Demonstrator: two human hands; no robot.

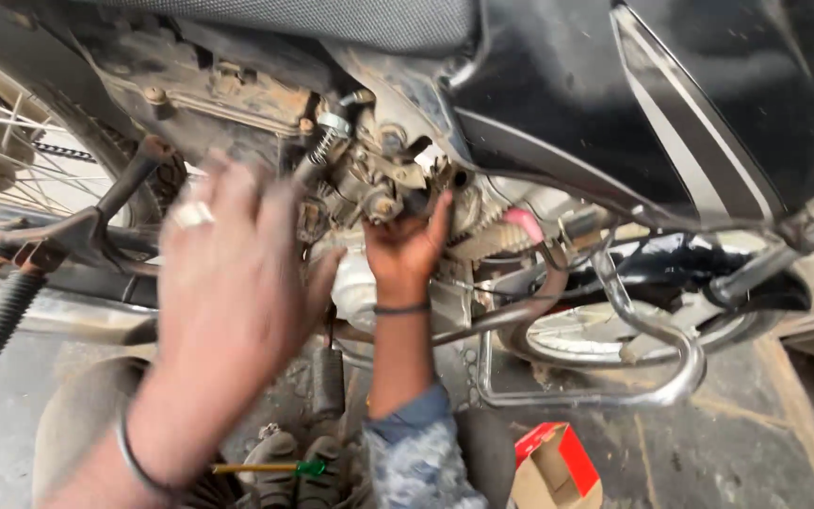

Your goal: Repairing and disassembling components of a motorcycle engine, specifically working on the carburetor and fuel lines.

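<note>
Your right hand point(407, 247) reaches up with fingers curled narrow around the grimy carburetor point(374, 184), thumb pressed on its right side. Just left, your left hand point(233, 273) hovers blurred with fingers spread wide, holding nothing; whether it touches the engine I cannot tell. Below your wrists lies a green-handled screwdriver point(270, 467), and a red cardboard box point(553, 467) further right.

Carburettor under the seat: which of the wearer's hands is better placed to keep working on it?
Right. The right hand already reaches up with fingertips at the carburettor. The left hand looks blurred, its back to the camera, beside the engine, apparently holding nothing.
</note>
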